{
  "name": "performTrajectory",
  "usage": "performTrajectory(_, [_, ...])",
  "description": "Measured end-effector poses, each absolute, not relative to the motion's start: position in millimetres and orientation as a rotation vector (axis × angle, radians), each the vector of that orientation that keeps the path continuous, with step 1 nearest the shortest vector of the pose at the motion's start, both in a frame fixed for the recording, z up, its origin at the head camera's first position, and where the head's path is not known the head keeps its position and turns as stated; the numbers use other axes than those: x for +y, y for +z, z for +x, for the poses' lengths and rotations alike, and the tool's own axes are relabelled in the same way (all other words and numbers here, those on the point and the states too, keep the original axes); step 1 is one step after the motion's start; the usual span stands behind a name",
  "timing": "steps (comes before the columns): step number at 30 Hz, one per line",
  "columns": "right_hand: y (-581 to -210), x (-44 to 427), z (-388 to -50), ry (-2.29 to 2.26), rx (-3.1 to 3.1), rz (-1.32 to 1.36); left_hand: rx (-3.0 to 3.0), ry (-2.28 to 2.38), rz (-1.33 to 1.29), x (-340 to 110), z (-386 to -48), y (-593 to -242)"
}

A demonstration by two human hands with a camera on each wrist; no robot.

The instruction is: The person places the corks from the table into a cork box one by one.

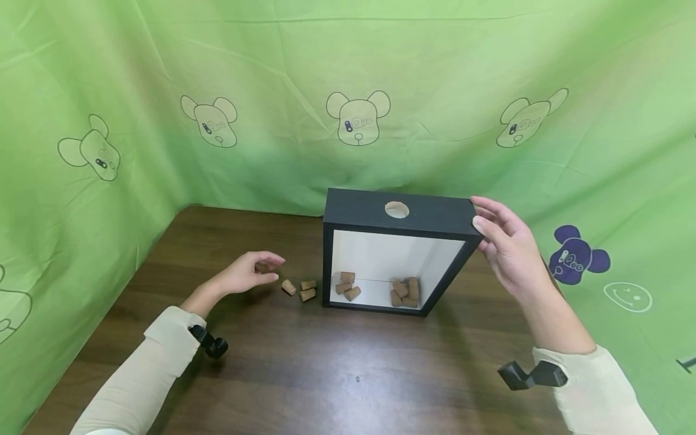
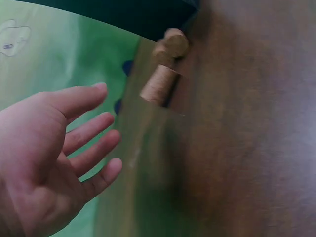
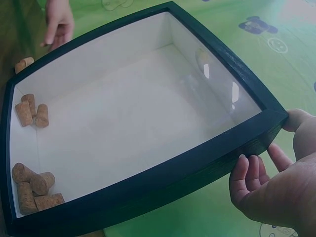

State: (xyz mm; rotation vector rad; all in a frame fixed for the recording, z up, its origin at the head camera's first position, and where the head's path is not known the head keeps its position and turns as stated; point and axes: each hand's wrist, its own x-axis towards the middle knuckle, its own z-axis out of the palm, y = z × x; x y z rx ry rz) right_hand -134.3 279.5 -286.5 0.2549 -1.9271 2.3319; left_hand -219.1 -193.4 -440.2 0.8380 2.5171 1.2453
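Note:
A black shadow box frame (image 1: 359, 208) with a clear front and white inside stands upright on the table. Its top has a round hole (image 1: 397, 209). My right hand (image 1: 511, 254) grips the box's top right corner, thumb in front and fingers at the back and side. Inside the box, cork stoppers lie in two groups, three corks (image 1: 352, 293) at left and several corks (image 1: 411, 290) at right. Left of the box, three more corks (image 1: 289, 287) lie on the tabletop. Beside them hovers my left hand (image 1: 247, 273), fingers loosely bent, nothing held.
The brown wooden table (image 1: 326, 368) carries the box and the loose corks. A green curtain (image 1: 272, 72) with bear drawings hangs behind and at both sides. Black wrist cameras (image 1: 209, 343) sit on both cuffs.

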Motion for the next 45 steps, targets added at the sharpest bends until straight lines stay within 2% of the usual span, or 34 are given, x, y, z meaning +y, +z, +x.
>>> performTrajectory(18, [-288,281,-135,2.358,-1.894,0.261,2.516,1.14,0.916,-175,-213,-466])
performTrajectory(35, [-287,280,-134,2.346,-1.915,0.254,2.601,1.056,0.987,-166,-212,-471])
performTrajectory(45, [-285,279,-133,2.327,-1.939,0.237,2.595,1.076,0.969,-173,-211,-456])
